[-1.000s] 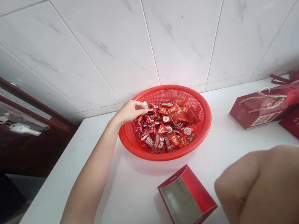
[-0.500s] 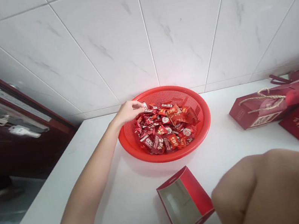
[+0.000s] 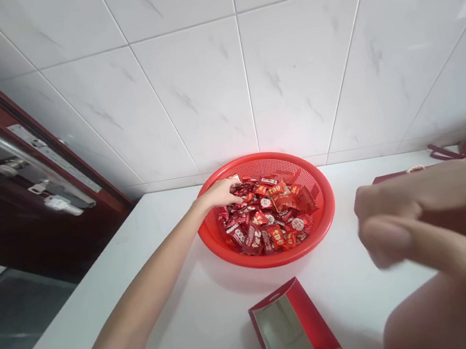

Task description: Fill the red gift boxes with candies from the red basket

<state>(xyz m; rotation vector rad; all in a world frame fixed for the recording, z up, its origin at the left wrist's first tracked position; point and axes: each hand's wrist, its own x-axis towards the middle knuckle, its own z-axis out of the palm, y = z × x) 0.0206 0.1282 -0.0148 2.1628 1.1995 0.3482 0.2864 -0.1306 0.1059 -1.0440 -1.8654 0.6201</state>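
My left hand reaches into the left side of a red mesh basket, its fingers parted over the wrapped candies with nothing clearly held. Large and blurred at the right, my right hand has its fingers curled together; what they hold, if anything, cannot be made out. Below the basket lies a red box with a greyish clear window, touched by neither hand.
Maroon gift boxes with a ribbon sit at the back right, mostly behind my right hand. A tiled wall backs the white tabletop. A dark red door with keys in its lock is at the left.
The view has tilted up slightly. My right hand has risen from the lower right and now covers most of the gift boxes. My left hand has stayed at the basket's left side, its fingers further over the candies.
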